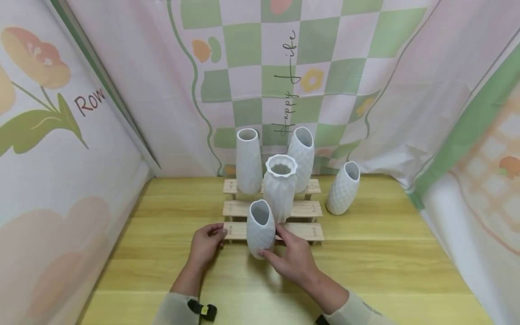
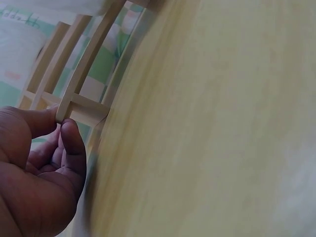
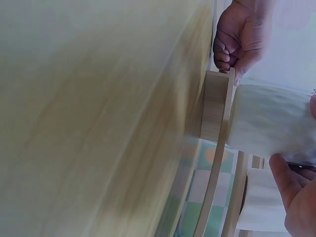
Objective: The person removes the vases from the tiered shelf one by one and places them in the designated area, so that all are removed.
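My right hand [image 1: 294, 259] grips a white textured vase [image 1: 260, 232] with a slanted mouth, thumb in front and fingers round its right side. In the right wrist view the base of that vase [image 3: 264, 121] is right at the lowest step. With thumb and fingers, my left hand [image 1: 206, 243] pinches the left end of this front step [image 2: 69, 101] of the wooden tiered stand [image 1: 310, 231]. A white ribbed vase [image 1: 280, 194] with a scalloped rim stands on the middle step, partly hidden by the held vase.
On the top step stand a smooth tall vase [image 1: 248, 162] at left and a diamond-patterned vase [image 1: 302, 160] at right. Another textured vase [image 1: 343, 189] is on the wooden table [image 1: 365, 266], right of the stand. Printed curtains [image 1: 243, 54] hang close behind and at both sides.
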`<action>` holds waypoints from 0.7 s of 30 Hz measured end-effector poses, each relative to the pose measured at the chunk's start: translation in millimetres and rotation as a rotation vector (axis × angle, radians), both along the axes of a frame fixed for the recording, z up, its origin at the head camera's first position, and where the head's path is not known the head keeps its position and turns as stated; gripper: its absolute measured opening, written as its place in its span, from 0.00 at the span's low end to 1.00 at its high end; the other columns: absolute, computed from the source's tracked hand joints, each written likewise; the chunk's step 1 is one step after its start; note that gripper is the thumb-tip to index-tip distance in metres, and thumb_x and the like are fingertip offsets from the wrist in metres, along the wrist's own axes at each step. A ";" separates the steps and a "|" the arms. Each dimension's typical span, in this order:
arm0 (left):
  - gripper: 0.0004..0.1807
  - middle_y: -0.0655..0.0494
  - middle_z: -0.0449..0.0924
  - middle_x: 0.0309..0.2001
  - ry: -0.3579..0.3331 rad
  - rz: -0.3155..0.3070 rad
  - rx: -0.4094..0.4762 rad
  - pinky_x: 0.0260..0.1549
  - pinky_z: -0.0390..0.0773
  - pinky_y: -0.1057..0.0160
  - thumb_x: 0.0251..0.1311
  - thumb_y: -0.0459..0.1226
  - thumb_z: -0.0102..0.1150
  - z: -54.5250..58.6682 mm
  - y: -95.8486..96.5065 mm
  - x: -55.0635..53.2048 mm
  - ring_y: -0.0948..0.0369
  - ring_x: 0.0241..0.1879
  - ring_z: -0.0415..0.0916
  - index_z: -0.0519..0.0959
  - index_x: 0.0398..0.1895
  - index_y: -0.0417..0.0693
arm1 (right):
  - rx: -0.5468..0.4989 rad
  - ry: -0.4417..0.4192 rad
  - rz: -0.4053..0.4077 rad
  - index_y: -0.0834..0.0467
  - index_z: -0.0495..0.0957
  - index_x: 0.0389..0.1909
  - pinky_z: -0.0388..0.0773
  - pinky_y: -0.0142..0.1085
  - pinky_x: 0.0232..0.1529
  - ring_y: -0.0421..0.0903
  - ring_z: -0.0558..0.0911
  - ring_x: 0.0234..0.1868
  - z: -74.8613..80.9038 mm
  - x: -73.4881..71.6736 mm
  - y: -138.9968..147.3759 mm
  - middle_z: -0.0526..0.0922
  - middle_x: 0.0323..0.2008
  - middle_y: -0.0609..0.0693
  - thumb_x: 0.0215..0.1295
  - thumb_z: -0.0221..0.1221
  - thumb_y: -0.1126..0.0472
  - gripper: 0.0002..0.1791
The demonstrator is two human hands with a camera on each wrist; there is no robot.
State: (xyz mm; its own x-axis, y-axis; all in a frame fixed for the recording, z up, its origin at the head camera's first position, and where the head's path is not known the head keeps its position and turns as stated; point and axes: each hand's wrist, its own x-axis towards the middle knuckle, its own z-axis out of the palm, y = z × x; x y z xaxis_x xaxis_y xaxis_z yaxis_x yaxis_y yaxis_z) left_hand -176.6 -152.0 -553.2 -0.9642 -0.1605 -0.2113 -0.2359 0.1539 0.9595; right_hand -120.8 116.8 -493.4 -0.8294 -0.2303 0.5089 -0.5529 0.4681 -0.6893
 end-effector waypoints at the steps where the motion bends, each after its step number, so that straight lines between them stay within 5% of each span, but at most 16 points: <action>1: 0.17 0.45 0.85 0.44 0.000 0.001 -0.002 0.34 0.88 0.61 0.65 0.35 0.69 -0.1 -0.2 0.1 0.54 0.37 0.84 0.83 0.54 0.37 | 0.001 -0.002 0.001 0.59 0.77 0.65 0.88 0.34 0.43 0.52 0.88 0.52 -0.4 0.7 0.9 0.86 0.56 0.58 0.51 0.81 0.58 0.39; 21: 0.17 0.45 0.86 0.44 0.021 -0.004 -0.002 0.34 0.88 0.62 0.66 0.36 0.70 -1.4 -1.3 1.5 0.55 0.37 0.84 0.83 0.55 0.37 | 0.008 0.043 -0.050 0.61 0.78 0.64 0.87 0.30 0.43 0.47 0.90 0.42 -6.7 9.3 21.3 0.88 0.50 0.57 0.49 0.82 0.58 0.40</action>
